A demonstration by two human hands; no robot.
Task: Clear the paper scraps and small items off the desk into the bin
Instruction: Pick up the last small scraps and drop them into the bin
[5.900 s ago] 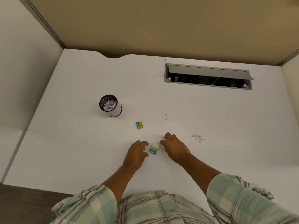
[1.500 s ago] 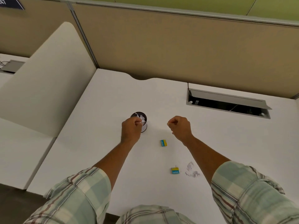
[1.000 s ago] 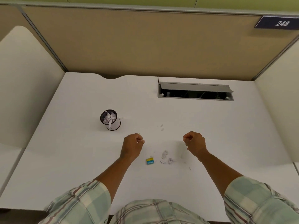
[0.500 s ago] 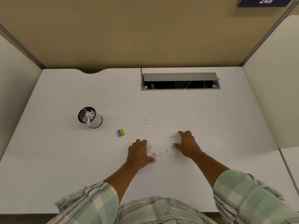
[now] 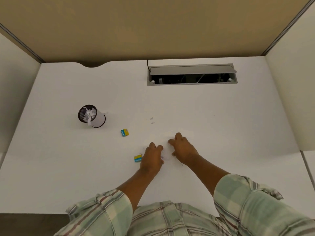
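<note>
The bin point(image 5: 92, 116), a small round cup with a dark mesh inside, stands at the left of the white bench point(image 5: 221, 133), already part full of white scraps, 1 strip hanging over its near rim. Right of it and nearer lies 1 small blue-and-yellow box point(image 5: 124, 132); a 2nd box point(image 5: 137, 158) sits nearer still, just beside the left hand point(image 5: 151, 159). A few tiny bits point(image 5: 152, 120) lie farther back, well apart from both hands.

The left hand is palm down with fingers curled loosely; the right hand point(image 5: 183, 150) is likewise cupped, fingers spread. Between them lie pale paper scraps point(image 5: 166, 155), hard to make out against the white top; I cannot tell whether either hand has hold of any.

The scraps look feather-light, limp and flat, so they probably need raking into a heap and pinching from above. The boxes seem stiff and light, best taken by 2 opposite sides.

Open bench runs clear from hands to bin. The open cable slot point(image 5: 192, 77) at the far right could swallow stray bits, and the near edge lies close behind the wrists.
</note>
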